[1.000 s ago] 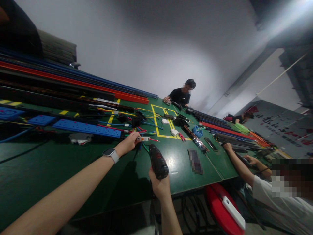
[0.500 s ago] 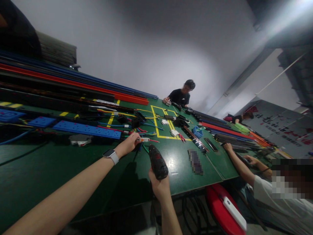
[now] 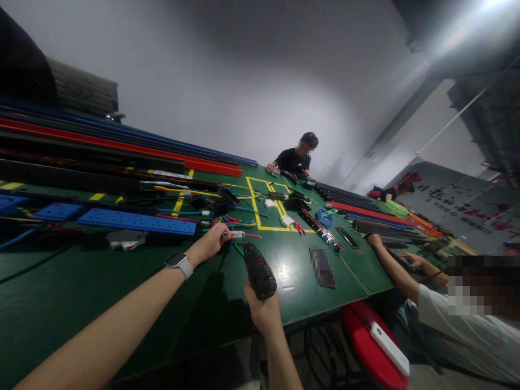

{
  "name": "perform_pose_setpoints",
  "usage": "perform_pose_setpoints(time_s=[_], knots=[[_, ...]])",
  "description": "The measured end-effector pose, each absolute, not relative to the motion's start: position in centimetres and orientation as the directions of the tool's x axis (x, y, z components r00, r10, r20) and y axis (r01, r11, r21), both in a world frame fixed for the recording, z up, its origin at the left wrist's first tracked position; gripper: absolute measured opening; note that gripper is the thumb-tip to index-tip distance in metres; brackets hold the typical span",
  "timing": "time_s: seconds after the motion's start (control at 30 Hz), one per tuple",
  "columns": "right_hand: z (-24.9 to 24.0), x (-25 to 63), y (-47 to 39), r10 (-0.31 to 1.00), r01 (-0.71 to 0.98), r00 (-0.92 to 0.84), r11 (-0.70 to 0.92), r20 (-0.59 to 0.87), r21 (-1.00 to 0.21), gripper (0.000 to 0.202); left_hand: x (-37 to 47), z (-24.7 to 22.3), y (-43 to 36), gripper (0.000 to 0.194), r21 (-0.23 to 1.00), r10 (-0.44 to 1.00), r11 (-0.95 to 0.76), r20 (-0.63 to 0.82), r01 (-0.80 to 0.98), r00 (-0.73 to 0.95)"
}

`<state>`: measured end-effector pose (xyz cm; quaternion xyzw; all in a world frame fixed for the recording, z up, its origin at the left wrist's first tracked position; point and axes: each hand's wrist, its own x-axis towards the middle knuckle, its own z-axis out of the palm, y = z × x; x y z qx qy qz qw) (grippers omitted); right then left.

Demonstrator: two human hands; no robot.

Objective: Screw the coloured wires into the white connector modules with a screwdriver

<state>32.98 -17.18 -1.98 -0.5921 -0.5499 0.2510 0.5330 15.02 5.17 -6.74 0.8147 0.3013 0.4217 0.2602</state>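
Note:
My left hand (image 3: 212,240), with a watch on its wrist, is closed on a small white circuit breaker (image 3: 234,234) that has an orange part. A red wire runs out of the breaker's right side, and a green wire hangs below it. My right hand (image 3: 262,307) grips a black power drill (image 3: 259,271) by its handle. The drill's nose points up and left toward the breaker; whether its bit touches it I cannot tell. Behind my left hand lie a blue socket strip (image 3: 136,221), black end pieces (image 3: 221,207) and loose coloured wires.
Long orange (image 3: 211,166) and blue profiles lie along the green table's far side. A phone (image 3: 347,237), a blue basket (image 3: 325,218) and another white breaker (image 3: 286,221) lie to the right. One co-worker sits across the table; another reaches in at right, beside a red stool (image 3: 357,341).
The whole view has shifted slightly, so things sit a little farther left. Both hands keep their hold on the breaker and the drill, with little change between them.

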Motion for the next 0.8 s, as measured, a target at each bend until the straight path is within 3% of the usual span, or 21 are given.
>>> perform_pose_setpoints(time_s=[0.8], knots=[[-2.08, 33.11, -17.41, 0.927, 0.382, 0.255, 0.164, 0.275, -0.909, 0.059, 15.07, -6.72, 5.04, 0.009, 0.694, 0.723, -0.669, 0.523, 0.268, 0.451]])
